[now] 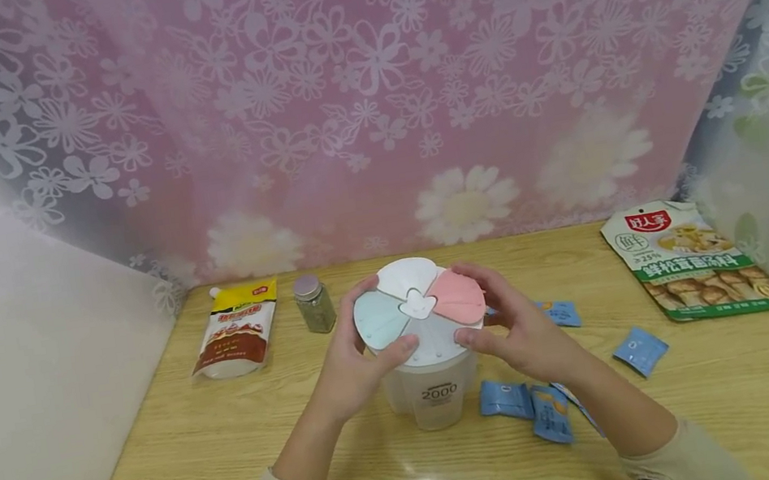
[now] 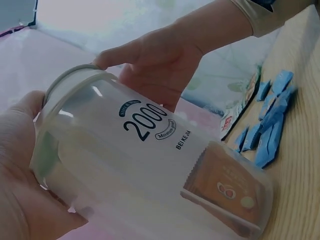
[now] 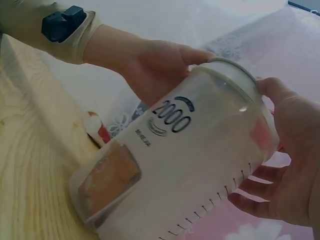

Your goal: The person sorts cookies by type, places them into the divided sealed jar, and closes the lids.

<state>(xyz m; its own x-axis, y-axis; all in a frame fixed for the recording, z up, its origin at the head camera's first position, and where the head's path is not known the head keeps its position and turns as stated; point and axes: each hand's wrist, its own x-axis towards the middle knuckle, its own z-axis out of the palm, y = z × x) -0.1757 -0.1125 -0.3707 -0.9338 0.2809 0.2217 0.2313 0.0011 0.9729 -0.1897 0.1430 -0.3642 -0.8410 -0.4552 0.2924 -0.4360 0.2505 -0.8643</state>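
A clear plastic storage canister [image 1: 438,396] marked 2000 stands upright on the table in front of me. Its round lid [image 1: 417,303] has white, pink, grey and pale green flaps around a small white centre piece. From the left side my left hand [image 1: 353,359] grips the lid, thumb on the front edge and fingers around the side. Opposite it, my right hand [image 1: 519,332] holds the lid the same way. Through the canister wall an orange-brown packet [image 2: 225,187] shows at the bottom in the left wrist view.
Several small blue packets [image 1: 505,400] lie on the wooden table [image 1: 187,464] right of the canister. A yellow, white and brown spouted pouch [image 1: 238,330] and a small capped jar [image 1: 315,305] are at the back left. A green and white mushroom bag [image 1: 697,261] lies back right.
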